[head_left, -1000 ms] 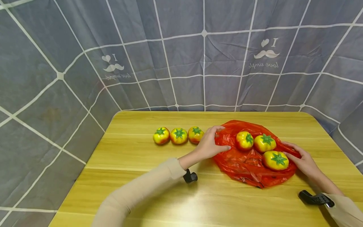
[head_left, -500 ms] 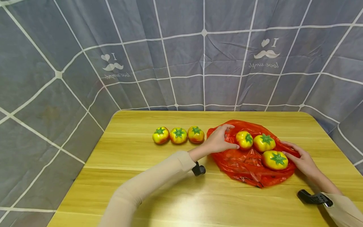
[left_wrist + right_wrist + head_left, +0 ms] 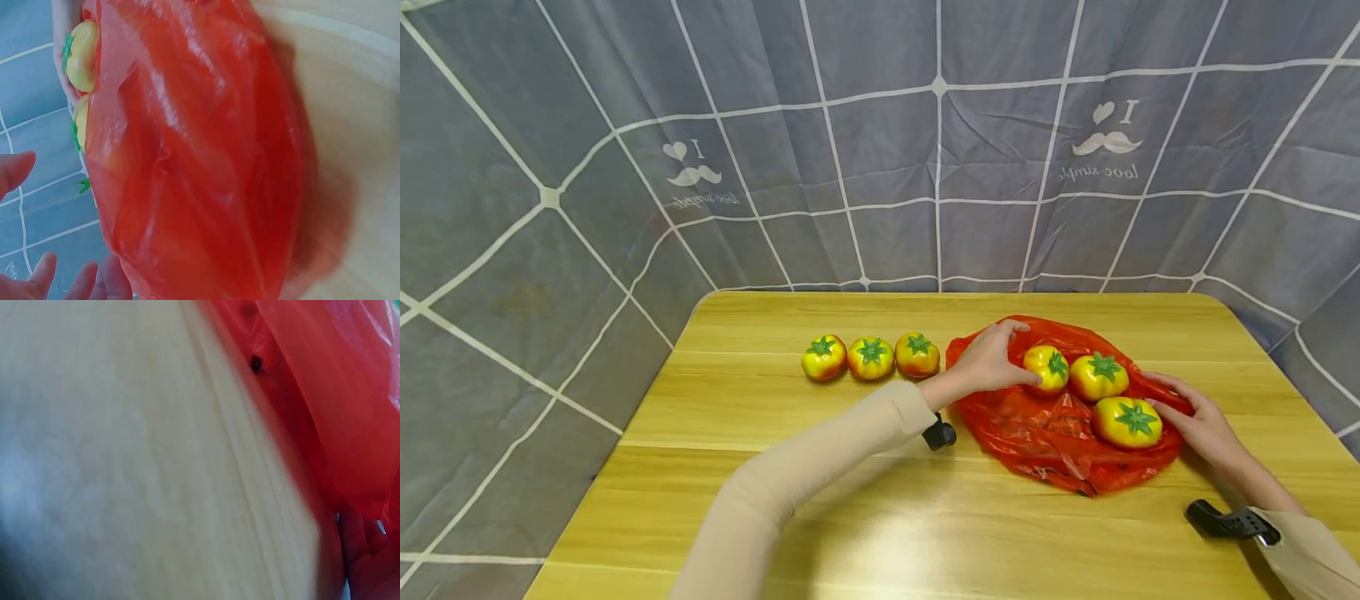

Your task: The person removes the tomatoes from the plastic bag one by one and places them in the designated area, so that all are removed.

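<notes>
Left hand farther right, beside tomato

Wooden table — yellow-brown grain, rounded far corners; directly on it, three red-yellow fruits in row, green tops up; just right of them — crumpled red plastic bag

Most of the frame is filled by the pale, blurred wooden counter, washed with bluish-white glare at the left edge. The right side is covered by a red plastic bag, marked by a small dark spot. In the lower right corner, part of the right hand is seen against the bag.
</notes>
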Demonstrator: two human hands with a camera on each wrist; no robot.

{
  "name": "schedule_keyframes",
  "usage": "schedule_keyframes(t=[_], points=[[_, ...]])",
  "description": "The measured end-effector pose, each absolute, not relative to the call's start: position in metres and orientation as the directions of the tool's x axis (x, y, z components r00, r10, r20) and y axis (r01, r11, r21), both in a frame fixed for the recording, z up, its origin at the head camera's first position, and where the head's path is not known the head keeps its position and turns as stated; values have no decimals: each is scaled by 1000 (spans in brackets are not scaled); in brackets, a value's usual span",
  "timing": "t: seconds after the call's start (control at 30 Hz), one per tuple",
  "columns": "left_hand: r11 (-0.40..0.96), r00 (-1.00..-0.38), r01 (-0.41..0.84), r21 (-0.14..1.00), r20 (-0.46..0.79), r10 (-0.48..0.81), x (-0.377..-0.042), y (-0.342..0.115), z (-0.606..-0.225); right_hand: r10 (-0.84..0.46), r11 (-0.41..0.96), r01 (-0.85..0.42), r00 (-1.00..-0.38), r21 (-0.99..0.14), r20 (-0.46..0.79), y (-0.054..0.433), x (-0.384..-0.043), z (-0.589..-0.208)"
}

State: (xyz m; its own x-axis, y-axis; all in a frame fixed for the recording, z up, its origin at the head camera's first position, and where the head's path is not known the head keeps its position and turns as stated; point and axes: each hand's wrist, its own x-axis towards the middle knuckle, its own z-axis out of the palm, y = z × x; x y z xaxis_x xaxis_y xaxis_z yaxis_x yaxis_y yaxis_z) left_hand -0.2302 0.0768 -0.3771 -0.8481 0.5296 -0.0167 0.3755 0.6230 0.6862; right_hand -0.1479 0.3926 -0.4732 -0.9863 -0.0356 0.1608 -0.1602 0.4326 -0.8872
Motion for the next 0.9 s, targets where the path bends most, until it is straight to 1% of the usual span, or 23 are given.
schedule_keyframes(t=[0.13, 0.4, 0.9], points=[[640, -844, 374, 672, -39, 535, -235, 81, -376, -44, 417, -158, -987, -895, 154, 393, -149, -472], [645, -809, 381, 662, -99, 579, -243, 92, -381, -40, 425, -150, -988, -893, 147, 394, -149, -472], [651, -809, 370, 663, -114, 576, -248, 106, -396, -33, 455, -148, -988, -878, 150, 394, -148, -473]])
